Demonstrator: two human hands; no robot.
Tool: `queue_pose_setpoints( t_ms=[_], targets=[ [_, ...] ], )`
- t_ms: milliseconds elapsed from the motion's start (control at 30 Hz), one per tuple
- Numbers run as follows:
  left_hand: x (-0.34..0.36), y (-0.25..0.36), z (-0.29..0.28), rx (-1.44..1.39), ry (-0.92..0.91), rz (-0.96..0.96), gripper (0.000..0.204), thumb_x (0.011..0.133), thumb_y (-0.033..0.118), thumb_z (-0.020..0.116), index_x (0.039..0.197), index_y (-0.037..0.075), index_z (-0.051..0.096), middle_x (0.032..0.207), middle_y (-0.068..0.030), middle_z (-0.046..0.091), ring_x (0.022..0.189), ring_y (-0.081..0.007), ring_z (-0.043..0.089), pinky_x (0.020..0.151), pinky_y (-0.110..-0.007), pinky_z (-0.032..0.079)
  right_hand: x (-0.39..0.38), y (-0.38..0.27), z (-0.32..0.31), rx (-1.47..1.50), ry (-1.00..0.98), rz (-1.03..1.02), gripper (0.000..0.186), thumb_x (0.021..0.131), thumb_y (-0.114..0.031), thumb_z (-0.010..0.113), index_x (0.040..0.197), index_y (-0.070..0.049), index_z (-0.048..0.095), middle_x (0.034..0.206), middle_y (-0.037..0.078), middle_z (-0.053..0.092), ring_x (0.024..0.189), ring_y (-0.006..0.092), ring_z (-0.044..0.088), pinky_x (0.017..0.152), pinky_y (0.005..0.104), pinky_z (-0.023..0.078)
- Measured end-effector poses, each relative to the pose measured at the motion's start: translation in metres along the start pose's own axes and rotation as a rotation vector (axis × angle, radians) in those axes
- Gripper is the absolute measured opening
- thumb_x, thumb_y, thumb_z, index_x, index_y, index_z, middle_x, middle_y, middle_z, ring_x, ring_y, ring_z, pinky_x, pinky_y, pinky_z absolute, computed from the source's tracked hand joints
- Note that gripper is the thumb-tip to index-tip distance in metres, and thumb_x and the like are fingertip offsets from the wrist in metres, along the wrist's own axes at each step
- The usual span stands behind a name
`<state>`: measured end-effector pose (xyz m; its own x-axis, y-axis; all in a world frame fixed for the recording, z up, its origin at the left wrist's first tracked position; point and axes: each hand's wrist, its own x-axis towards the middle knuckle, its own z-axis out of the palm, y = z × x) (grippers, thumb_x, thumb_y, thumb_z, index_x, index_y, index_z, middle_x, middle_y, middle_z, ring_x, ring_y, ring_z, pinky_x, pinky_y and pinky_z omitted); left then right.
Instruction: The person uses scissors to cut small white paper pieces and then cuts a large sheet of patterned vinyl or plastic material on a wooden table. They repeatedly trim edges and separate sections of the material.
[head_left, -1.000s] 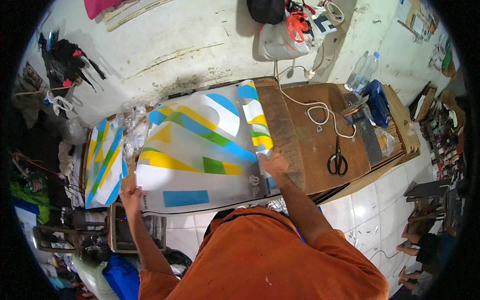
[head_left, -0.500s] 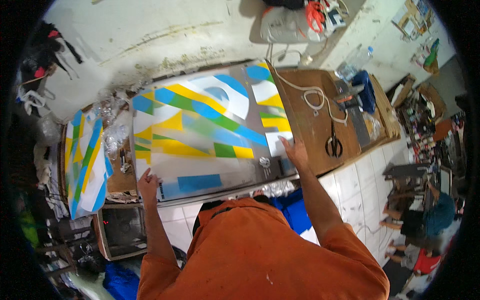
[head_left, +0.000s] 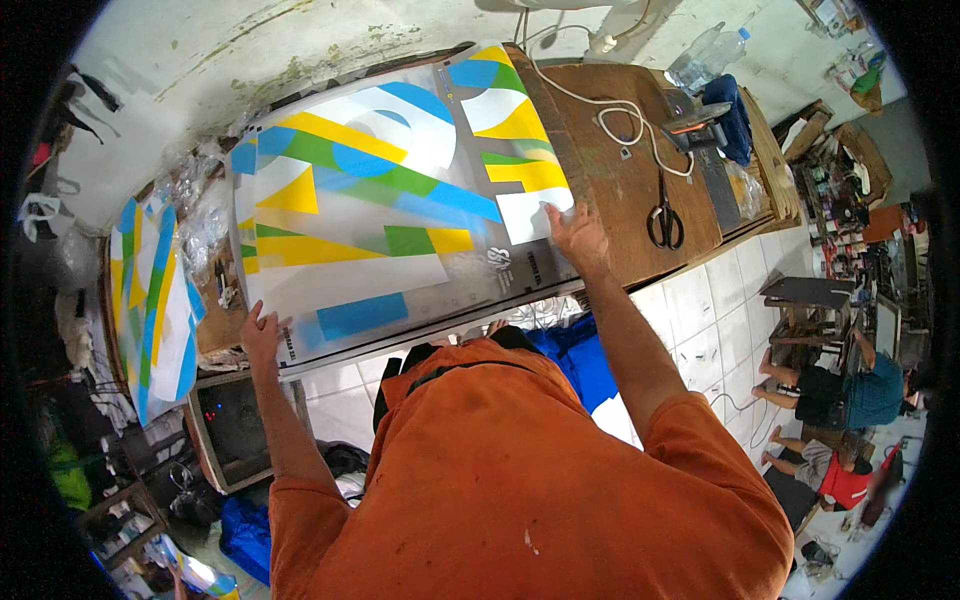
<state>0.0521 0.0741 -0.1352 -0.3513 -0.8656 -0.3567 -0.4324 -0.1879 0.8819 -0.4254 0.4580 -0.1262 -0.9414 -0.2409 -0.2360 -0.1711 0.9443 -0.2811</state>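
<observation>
A large printed plastic sheet (head_left: 350,262), patterned in blue, green, yellow and white with see-through parts, covers most of the worktable. It looks hazy in the middle, as if a clear layer stands slightly off the print. At the sheet's near left corner, my left hand (head_left: 262,335) pinches the edge, its forefinger partly raised. My right hand (head_left: 580,238) grips the right edge beside a white patch, thumb on top and its other fingertips partly hidden. Both arms are stretched forward, far apart.
Black-handled scissors (head_left: 664,226) and a white cable (head_left: 622,125) lie on the brown tabletop (head_left: 625,210) at right. Another patterned sheet (head_left: 150,310) and crumpled clear plastic (head_left: 205,210) are at left. A plastic bottle (head_left: 712,55) stands at the back. Other people (head_left: 872,410) sit far right.
The view has shifted, so the table and sheet appear higher and further left. Both hands remain at the sheet's edges. The right edge now looks slightly curled near my right hand.
</observation>
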Motion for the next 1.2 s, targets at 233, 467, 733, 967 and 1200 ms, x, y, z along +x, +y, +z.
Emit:
queue_pose_setpoints(
  t_ms=[233,467,733,967,1200],
  targets=[
    [-0.072,-0.034,0.017,-0.884,-0.079,-0.21,0.06,0.094,0.046,0.065,0.136,0.005,0.054,0.122,-0.0114,0.067,0.111,-0.0284,0.065,0.089,-0.043,0.056,0.03,0.061,-0.007,0.4,0.114,0.027,0.079,0.091,-0.068,0.05,0.132,-0.001,0.056,0.13,0.024,0.056,0.122,0.0419,0.053,0.105,0.0518,0.04],
    [-0.138,-0.05,0.152,-1.297,0.17,-0.228,0.052,0.095,0.042,0.064,0.126,0.001,0.055,0.128,-0.0149,0.06,0.121,-0.0321,0.058,0.103,-0.048,0.049,0.075,0.225,-0.027,-0.006,0.603,0.094,0.051,0.082,-0.038,0.077,0.117,-0.005,0.062,0.109,0.021,0.063,0.101,0.0412,0.062,0.085,0.0518,0.051],
    [-0.166,0.016,0.319,-1.169,-0.413,-0.429,0.031,0.099,0.029,0.061,0.122,0.007,0.06,0.117,-0.0098,0.067,0.113,-0.0285,0.063,0.1,-0.046,0.052,0.068,0.236,-0.077,0.939,-0.083,0.127,0.036,0.084,-0.035,0.078,0.097,-0.003,0.067,0.074,0.003,0.063,0.064,0.0173,0.063,0.055,0.031,0.051],
    [-0.188,0.033,0.363,-0.947,-0.508,-0.592,0.022,0.099,0.018,0.065,0.113,0.002,0.06,0.11,-0.0117,0.065,0.109,-0.0267,0.064,0.096,-0.04,0.056,-0.089,0.175,-0.081,1.048,-0.168,-0.123,0.033,0.084,-0.036,0.08,0.093,-0.007,0.067,0.085,0.002,0.064,0.08,0.0129,0.058,0.073,0.031,0.048],
    [-0.191,0.039,0.374,-0.752,-0.416,-0.581,0.02,0.096,0.016,0.068,0.109,0.002,0.063,0.102,-0.0079,0.067,0.099,-0.0226,0.068,0.086,-0.036,0.059,-0.179,0.137,-0.035,0.704,-0.824,-0.183,0.046,0.096,-0.049,0.064,0.103,-0.004,0.062,0.119,0.011,0.062,0.108,0.019,0.057,0.093,0.0334,0.047]
  ],
)
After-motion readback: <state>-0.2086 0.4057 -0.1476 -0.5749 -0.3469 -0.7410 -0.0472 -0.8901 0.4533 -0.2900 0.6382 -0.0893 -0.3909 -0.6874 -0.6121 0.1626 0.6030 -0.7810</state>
